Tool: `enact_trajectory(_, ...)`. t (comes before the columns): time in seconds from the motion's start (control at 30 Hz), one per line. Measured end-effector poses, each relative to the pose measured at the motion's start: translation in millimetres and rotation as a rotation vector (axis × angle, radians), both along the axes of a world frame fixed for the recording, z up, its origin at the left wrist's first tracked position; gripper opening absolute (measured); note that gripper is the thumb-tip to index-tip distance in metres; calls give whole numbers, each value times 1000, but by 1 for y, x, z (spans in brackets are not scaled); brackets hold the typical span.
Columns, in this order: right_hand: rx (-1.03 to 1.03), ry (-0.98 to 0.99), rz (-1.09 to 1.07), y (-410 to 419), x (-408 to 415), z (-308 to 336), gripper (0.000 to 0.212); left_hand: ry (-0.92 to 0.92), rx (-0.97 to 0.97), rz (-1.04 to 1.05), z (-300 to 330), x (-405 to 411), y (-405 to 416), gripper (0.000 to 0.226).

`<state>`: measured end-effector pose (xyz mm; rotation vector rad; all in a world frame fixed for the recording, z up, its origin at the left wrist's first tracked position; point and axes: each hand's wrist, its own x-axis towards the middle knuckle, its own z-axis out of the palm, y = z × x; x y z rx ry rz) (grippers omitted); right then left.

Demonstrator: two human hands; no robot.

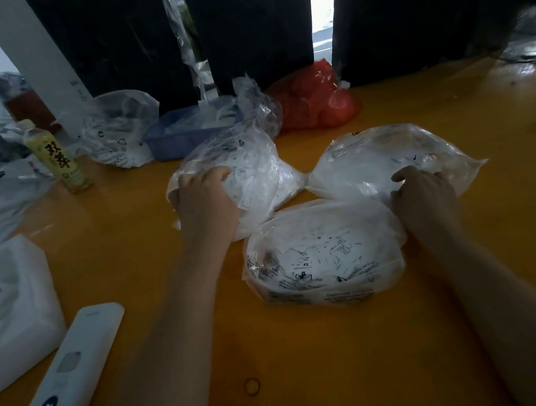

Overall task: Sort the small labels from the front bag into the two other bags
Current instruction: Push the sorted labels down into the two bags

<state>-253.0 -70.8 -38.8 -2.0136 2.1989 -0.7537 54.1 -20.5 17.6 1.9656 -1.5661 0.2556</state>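
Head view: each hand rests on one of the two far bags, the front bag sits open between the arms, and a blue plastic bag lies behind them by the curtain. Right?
Not quite. In the head view the plastic bag by the curtain is red, not blue. The rest holds: the left hand and right hand rest on the far bags, with the front bag open between the arms.

Bare tabletop [312, 364] before front bag [324, 256]
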Motion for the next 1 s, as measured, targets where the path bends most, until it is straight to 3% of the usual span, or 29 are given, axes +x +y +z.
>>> enact_trajectory(0.1, -65, -53, -8, 2, -1, 4, 32, 157, -272, -163, -5, -21, 18, 39)
enact_trajectory(0.17, -150, -97, -18, 2, -3, 8, 29, 235, -340, -297, -14, -38, 29, 34)
enact_trajectory(0.33, -330, -316, -55, 9, -5, 19, 25, 407, -217, -480, -42, -61, 47, 26)
enact_trajectory(0.43, -438, -428, 48, 21, 6, 29, 21, 540, -132, -493, -47, -63, 52, 20)
enact_trajectory(0.53, -498, -466, 268, 39, 27, 34, 16, 595, 19, -560, -52, -64, 53, 47)
enact_trajectory(0.6, -474, -437, 392, 51, 43, 34, 15, 661, 100, -610, -54, -67, 54, 66)
enact_trajectory(0.67, -427, -402, 506, 59, 57, 31, 15, 788, 117, -632, -53, -72, 53, 68)
enact_trajectory(0.87, -329, -437, 588, 63, 66, 26, 15, 1213, -19, -492, -57, -69, 47, 12)
enact_trajectory(1.0, -3, -745, 561, 62, 60, 30, 37, 1331, -25, -500, -54, -68, 48, 10)
